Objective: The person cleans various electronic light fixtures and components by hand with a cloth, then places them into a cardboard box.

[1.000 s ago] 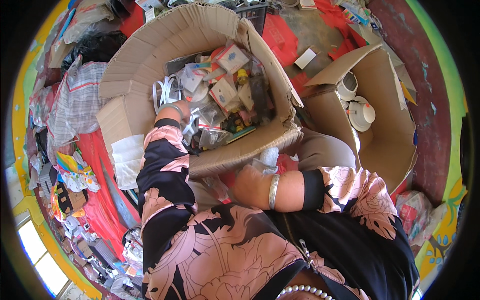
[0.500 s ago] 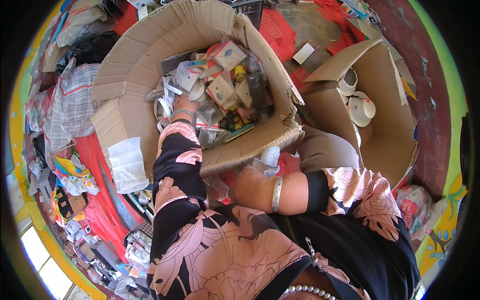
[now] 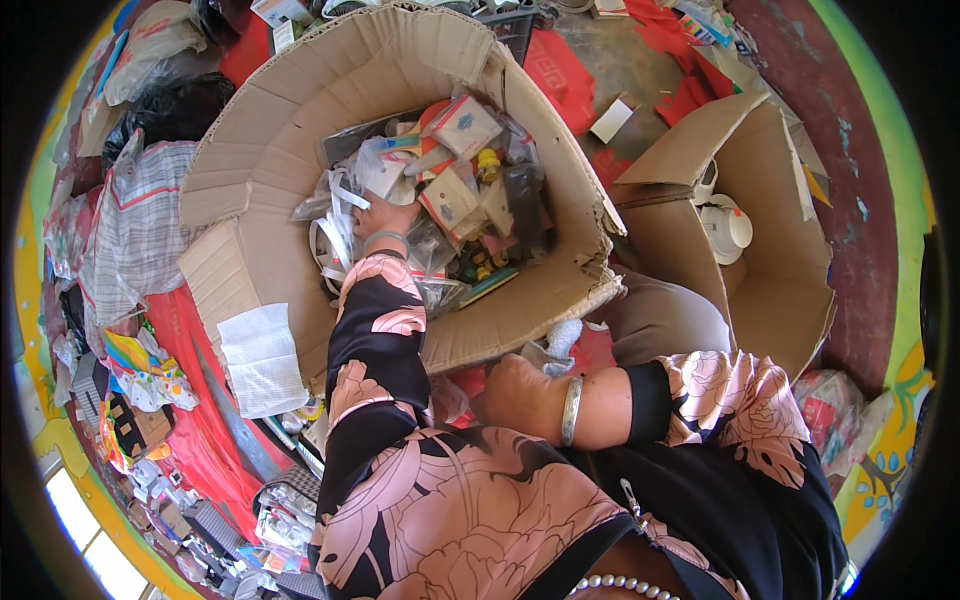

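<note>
My left hand [image 3: 388,214] reaches into the large cardboard box [image 3: 300,120], touching a pale, round-edged piece and white straps [image 3: 340,236]. Its fingertips are hidden among the contents. Around it lie bagged items, white-and-red carded packets [image 3: 467,127], a yellow piece [image 3: 488,163] and a dark plastic-wrapped piece [image 3: 524,203]. Outside the box's near wall, my right hand [image 3: 522,392] is closed in a fist. A whitish-grey, rough-textured bundle [image 3: 562,340] sticks out beyond the fist, gripped in it; its kind is unclear.
To the right stands a smaller open cardboard box [image 3: 785,240] with white cup-like pieces [image 3: 727,230] inside. A white sheet [image 3: 264,360] hangs at the big box's left corner. Red plastic [image 3: 205,400], a striped bag [image 3: 140,225] and piled goods crowd the left side.
My left hand has shifted slightly right within the box, still among the same items. The right fist has moved a little right and down, and its whitish-grey bundle has tilted to the right.
</note>
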`<action>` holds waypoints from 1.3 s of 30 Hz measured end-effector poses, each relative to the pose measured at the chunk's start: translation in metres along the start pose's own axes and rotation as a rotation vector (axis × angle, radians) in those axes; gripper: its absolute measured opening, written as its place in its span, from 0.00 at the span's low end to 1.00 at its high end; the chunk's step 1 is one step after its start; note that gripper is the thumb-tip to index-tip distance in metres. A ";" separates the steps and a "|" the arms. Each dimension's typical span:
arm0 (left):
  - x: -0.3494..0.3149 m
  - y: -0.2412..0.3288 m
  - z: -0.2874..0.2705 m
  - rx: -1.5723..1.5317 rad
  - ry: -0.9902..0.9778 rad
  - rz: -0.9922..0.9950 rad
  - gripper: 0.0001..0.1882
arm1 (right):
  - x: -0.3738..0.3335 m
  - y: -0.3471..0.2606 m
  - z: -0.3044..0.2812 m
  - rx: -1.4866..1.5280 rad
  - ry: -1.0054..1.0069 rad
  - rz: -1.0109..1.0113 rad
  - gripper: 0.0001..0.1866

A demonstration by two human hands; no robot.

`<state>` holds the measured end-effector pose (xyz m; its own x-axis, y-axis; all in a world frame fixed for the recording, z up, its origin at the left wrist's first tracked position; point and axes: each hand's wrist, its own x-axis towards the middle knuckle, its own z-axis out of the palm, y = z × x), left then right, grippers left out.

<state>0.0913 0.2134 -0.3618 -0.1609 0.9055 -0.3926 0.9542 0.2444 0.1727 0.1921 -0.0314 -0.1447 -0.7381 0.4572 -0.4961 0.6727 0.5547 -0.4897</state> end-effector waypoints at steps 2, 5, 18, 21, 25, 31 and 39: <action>0.001 -0.002 -0.003 0.022 0.018 0.059 0.56 | 0.000 0.001 0.000 0.005 0.013 0.006 0.11; 0.002 -0.007 -0.005 0.023 0.044 0.110 0.55 | 0.000 0.002 0.002 -0.021 0.048 0.021 0.10; -0.008 -0.017 -0.018 0.060 0.147 0.187 0.51 | -0.013 -0.005 0.012 -0.125 0.097 0.023 0.08; -0.012 -0.023 -0.019 0.071 0.147 0.185 0.53 | -0.019 -0.011 0.004 -0.146 0.048 0.005 0.08; -0.013 -0.026 -0.025 0.066 0.107 0.171 0.54 | -0.023 -0.012 0.001 -0.165 0.054 0.010 0.08; -0.016 -0.038 -0.043 0.004 -0.003 0.252 0.51 | -0.029 -0.013 -0.002 -0.159 0.061 -0.037 0.07; -0.024 -0.065 -0.071 -0.420 -0.155 0.417 0.39 | -0.029 -0.020 0.010 -0.179 0.120 -0.036 0.07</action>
<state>0.0148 0.2007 -0.2997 0.2736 0.9012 -0.3361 0.7426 0.0242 0.6693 0.2006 -0.0633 -0.1277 -0.7698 0.5083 -0.3861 0.6336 0.6822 -0.3650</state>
